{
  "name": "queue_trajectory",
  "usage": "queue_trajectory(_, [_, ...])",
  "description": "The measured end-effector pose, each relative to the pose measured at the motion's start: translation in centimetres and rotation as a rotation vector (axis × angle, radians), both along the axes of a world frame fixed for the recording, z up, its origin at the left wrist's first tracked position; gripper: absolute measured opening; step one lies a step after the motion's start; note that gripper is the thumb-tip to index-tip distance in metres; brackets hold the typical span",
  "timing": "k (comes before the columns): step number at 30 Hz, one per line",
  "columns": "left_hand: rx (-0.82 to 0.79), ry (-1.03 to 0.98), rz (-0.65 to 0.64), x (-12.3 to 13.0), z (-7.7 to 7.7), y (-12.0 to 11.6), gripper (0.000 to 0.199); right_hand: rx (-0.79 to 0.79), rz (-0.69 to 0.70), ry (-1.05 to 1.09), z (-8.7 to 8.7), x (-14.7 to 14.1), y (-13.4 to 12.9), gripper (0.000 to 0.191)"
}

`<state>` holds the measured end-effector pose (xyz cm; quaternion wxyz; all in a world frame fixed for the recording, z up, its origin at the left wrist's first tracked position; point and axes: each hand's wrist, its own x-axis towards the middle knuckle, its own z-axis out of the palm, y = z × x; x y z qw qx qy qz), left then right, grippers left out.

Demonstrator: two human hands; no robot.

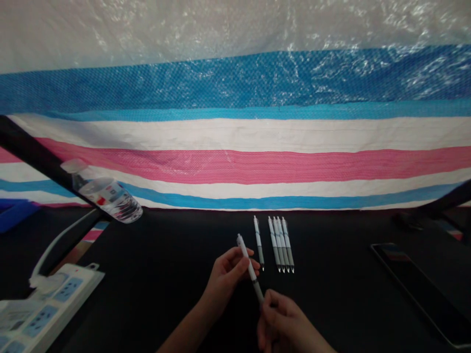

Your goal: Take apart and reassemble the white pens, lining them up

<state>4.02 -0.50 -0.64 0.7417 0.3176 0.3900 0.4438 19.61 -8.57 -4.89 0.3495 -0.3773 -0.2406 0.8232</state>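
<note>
Between my two hands is a white pen (245, 251) with a grey grip, held at a slant above the black table. My left hand (230, 274) pinches its white barrel between thumb and fingers. Around the lower, grey end close the fingers of my right hand (281, 318), which hide the tip. Just beyond my left fingertips lies a single matching pen (258, 240), its tip toward me. To the right of it, several more pens (281, 245) of the same kind lie side by side in a row.
A dark phone or tablet (419, 294) lies on the right of the black table (165, 250). On the left are a white power strip (69, 289) with a plugged-in cable and a tilted clear water bottle (114, 198). A striped plastic sheet (235, 166) hangs behind.
</note>
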Motion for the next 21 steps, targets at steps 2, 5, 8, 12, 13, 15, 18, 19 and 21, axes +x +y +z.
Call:
queue_trajectory(2, [0.001,0.008,0.006,0.01,0.1,0.04,0.036,-0.065,0.017,0.024,0.27,0.0,0.15,0.061])
queue_trajectory(5, [0.007,0.027,0.011,0.06,0.23,-0.07,0.035,-0.11,0.015,0.014,0.84,0.02,0.39,0.066])
queue_trajectory(8, [0.022,0.032,0.003,0.15,0.28,-0.27,0.033,-0.05,0.009,-0.022,0.8,0.02,0.35,0.061])
queue_trajectory(12, [0.007,0.029,-0.009,0.18,0.28,-0.29,0.034,-0.061,0.012,0.02,0.25,0.0,0.14,0.059])
queue_trajectory(13, [0.001,0.026,-0.006,0.15,0.27,-0.25,0.035,-0.075,0.005,0.041,0.21,0.0,0.13,0.059])
queue_trajectory(15, [-0.006,0.015,0.002,0.09,0.21,-0.15,0.035,-0.083,-0.003,0.069,0.33,-0.01,0.15,0.061])
queue_trajectory(18, [-0.001,0.012,0.004,0.03,0.11,-0.04,0.036,-0.082,0.001,0.042,0.67,0.01,0.17,0.061])
queue_trajectory(19, [0.0,0.013,0.002,0.03,0.09,-0.02,0.035,-0.073,0.01,0.025,0.73,0.02,0.16,0.06])
queue_trajectory(21, [-0.003,0.015,-0.008,0.05,0.05,0.0,0.034,-0.052,0.019,0.008,0.67,0.06,0.12,0.058])
